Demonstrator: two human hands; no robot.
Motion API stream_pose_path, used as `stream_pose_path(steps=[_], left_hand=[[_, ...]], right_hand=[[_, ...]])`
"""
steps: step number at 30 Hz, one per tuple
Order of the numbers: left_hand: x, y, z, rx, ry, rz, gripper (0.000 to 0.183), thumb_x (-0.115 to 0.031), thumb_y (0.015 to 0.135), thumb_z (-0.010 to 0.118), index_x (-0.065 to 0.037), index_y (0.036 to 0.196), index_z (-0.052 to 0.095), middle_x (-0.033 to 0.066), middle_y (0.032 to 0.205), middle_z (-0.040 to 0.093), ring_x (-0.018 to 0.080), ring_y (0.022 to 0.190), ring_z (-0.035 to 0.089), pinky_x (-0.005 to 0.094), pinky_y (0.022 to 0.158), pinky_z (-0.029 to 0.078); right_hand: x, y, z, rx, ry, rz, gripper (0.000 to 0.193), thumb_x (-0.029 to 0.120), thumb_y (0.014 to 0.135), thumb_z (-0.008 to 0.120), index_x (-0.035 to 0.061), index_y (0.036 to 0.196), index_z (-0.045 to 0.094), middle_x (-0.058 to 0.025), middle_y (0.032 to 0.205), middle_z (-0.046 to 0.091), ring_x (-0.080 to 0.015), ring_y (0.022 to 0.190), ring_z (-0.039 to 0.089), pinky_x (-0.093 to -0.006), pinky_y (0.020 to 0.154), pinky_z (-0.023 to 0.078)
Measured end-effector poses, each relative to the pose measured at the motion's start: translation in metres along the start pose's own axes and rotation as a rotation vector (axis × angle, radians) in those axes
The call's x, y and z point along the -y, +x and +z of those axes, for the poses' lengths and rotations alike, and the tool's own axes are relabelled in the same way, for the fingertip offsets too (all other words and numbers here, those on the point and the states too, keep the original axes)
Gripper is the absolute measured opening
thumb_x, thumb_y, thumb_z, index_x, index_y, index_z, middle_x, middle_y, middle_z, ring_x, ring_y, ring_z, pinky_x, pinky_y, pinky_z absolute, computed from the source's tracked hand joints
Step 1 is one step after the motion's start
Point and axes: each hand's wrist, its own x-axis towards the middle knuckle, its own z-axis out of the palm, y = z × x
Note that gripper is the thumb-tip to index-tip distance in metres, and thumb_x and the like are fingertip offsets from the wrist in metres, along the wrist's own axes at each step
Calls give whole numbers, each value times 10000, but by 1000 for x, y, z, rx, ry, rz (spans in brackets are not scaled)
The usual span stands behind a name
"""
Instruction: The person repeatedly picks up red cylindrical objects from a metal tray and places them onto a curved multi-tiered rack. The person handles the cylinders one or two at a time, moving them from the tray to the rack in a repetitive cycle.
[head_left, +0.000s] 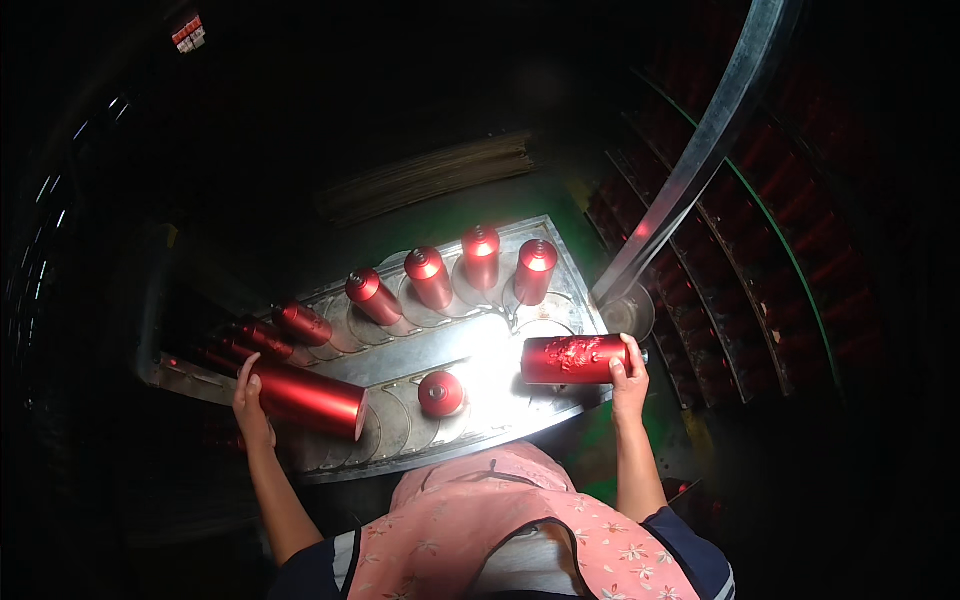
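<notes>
My right hand (630, 378) is wrapped round the neck end of a shiny red metal bottle (570, 360), held on its side over the table's near right part. A raised, embossed pattern covers its upper side. On the left, my left hand (252, 402) grips the top end of another red bottle (312, 400), whose smooth body and flat base tilt down toward the middle. Between the two, a single red bottle (441, 394) stands upright on the metal table (400, 360). Part of the left hand's grip is hidden behind the bottle.
Several red bottles (428, 277) stand along the table's far side on round plates. A metal post (690, 180) rises at the right, beside a round metal cup (630, 312). Racks (740, 270) of red items fill the dark right side. Stacked flat sheets (430, 178) lie beyond the table.
</notes>
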Motion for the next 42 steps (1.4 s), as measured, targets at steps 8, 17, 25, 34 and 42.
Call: stream_pose_path(steps=[8, 17, 25, 34, 42], left_hand=[[54, 6, 98, 584, 371, 400, 464, -122, 709, 784, -116, 1169, 724, 164, 1201, 647, 306, 1087, 614, 397, 982, 462], [74, -40, 207, 808, 431, 694, 404, -189, 629, 824, -285, 1020, 786, 111, 1329, 544, 325, 1002, 527, 400, 880, 496], [98, -71, 276, 854, 499, 732, 424, -188, 658, 812, -323, 1058, 769, 107, 1413, 475, 357, 1060, 486, 413, 919, 487], [50, -103, 383, 697, 497, 757, 453, -177, 687, 818, -286, 1121, 749, 163, 1417, 476, 363, 1066, 510, 417, 952, 468], [69, -140, 472, 881, 631, 626, 426, -238, 745, 779, -320, 1159, 716, 252, 1521, 331, 477, 1226, 426, 474, 1048, 429]], right_hand=[[-55, -11, 105, 149, -688, -205, 479, 180, 711, 783, 309, 1167, 713, -224, 1442, 387, -423, 1207, 446, -456, 1037, 415], [-66, 46, 99, 129, -804, -281, 478, 179, 775, 751, 308, 1231, 690, -313, 1518, 294, -469, 1310, 341, -483, 1100, 352], [-80, -15, -22, -105, -746, -46, 485, 122, 791, 737, 237, 1258, 674, -209, 1422, 451, -391, 1282, 399, -457, 1095, 352], [-110, -223, -198, -397, -686, 509, 445, 60, 828, 700, 157, 1259, 653, -131, 1354, 480, -322, 1246, 446, -358, 899, 519], [-138, -363, -242, -596, -709, 813, 425, 91, 735, 735, 103, 1158, 697, -145, 1202, 597, -341, 1152, 533, -428, 1023, 399]])
